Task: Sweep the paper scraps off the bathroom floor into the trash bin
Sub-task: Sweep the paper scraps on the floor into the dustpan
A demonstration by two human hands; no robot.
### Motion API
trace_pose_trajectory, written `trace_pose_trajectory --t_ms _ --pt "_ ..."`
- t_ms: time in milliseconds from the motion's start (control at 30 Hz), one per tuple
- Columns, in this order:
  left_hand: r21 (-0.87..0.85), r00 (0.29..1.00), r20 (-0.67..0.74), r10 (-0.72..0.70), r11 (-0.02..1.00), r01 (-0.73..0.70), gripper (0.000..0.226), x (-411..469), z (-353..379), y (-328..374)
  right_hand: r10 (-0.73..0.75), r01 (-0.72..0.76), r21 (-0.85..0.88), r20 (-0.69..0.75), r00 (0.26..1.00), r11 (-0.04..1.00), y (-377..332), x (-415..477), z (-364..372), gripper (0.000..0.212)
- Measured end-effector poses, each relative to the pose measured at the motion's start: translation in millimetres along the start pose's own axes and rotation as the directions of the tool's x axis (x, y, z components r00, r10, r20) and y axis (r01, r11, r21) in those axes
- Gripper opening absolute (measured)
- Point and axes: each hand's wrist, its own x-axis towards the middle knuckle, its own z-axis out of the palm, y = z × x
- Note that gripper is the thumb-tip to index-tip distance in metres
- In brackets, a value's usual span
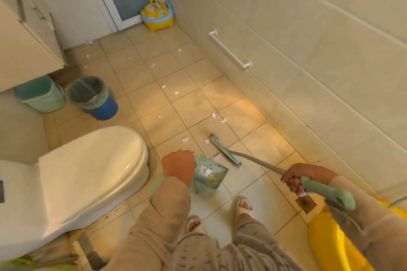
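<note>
My left hand (179, 166) grips the handle of a green dustpan (210, 175) resting on the tile floor, with a few white scraps inside it. My right hand (296, 179) holds the green grip of a broom whose head (223, 150) lies on the floor just beyond the pan's mouth. A pink-white scrap (218, 157) sits between broom head and pan. Several more paper scraps (176, 92) are scattered across the floor toward the door. The blue trash bin (92, 97) with a clear liner stands at the left, near the cabinet.
A white toilet (92, 169) fills the lower left. A green bucket (40, 93) stands beside the bin under a cabinet (26, 37). A yellow child's potty (157, 14) sits by the door, a yellow tub (326, 242) at lower right, a floor drain (305, 202), a wall rail (230, 50).
</note>
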Motion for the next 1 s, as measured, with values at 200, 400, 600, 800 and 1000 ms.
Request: trace_pose_trajectory --t_ms 200,400,600,800,1000 --pt "0.027 0.999 0.011 -0.033 0.999 0.033 0.032 8 -5 6 -0.071 0.029 -0.349 -0.106 0.992 0.937 -60 18 -15 0.037" --pt "0.01 0.989 0.079 -0.125 0.992 0.124 0.034 10 -11 22 -0.114 0.017 -0.637 -0.111 0.987 0.77 -93 53 -27 0.03" --pt "0.057 0.97 0.099 -0.221 0.975 0.217 0.036 8 -15 35 0.014 -0.101 -0.793 -0.116 0.993 0.601 -99 62 -62 0.004" --pt "0.034 0.958 0.094 -0.271 0.963 0.269 0.034 11 -19 48 0.191 -0.171 -0.774 -0.066 0.979 0.61 -114 57 -85 0.013" --pt "0.007 0.954 0.136 -0.267 0.963 0.269 0.033 13 -26 55 0.307 -0.17 -0.637 0.11 0.945 0.752 -135 50 -99 0.047"
